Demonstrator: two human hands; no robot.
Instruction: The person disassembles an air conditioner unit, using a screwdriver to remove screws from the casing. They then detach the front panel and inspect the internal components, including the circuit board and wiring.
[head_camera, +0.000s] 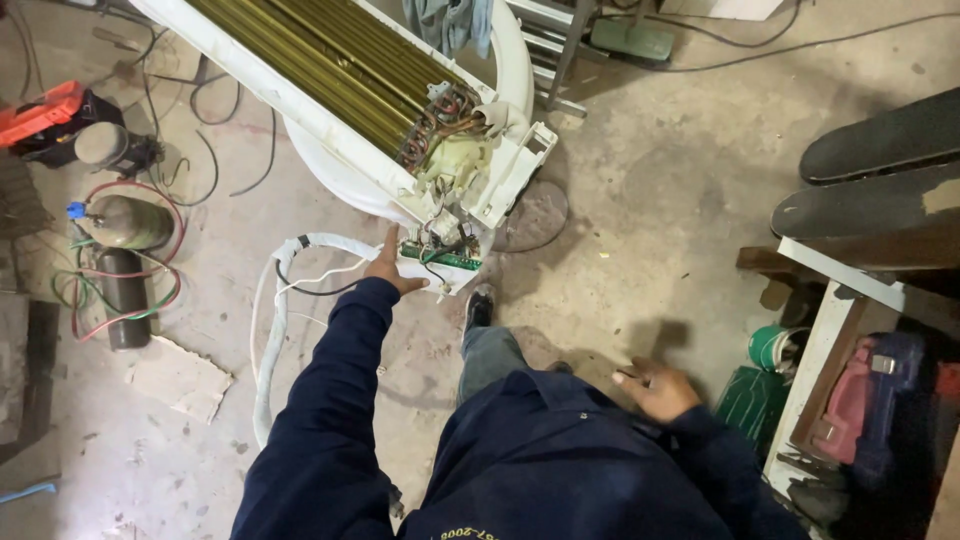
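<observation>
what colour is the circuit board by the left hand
Green, seen in the head view: the circuit board beside the left hand.

The left hand (392, 268) touches the near end of a white, opened air-conditioner unit with brass-coloured fins (340, 75), beside its green circuit board (445, 260); the right hand (655, 388) hangs free, fingers loose

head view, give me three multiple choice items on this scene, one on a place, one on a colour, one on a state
1. Where is the left hand?
A. at the end of the opened white air-conditioner unit beside the green circuit board
B. on the gas cylinders
C. on the shelf

2. What colour are the person's sleeves?
A. red
B. dark blue
C. white

3. How is the right hand?
A. gripping a drill
B. open, holding nothing
C. out of view

Key: 1 A, it touches the unit's end. 2 B, both arms show dark blue. 3 B, fingers loose, palm bare.
</observation>
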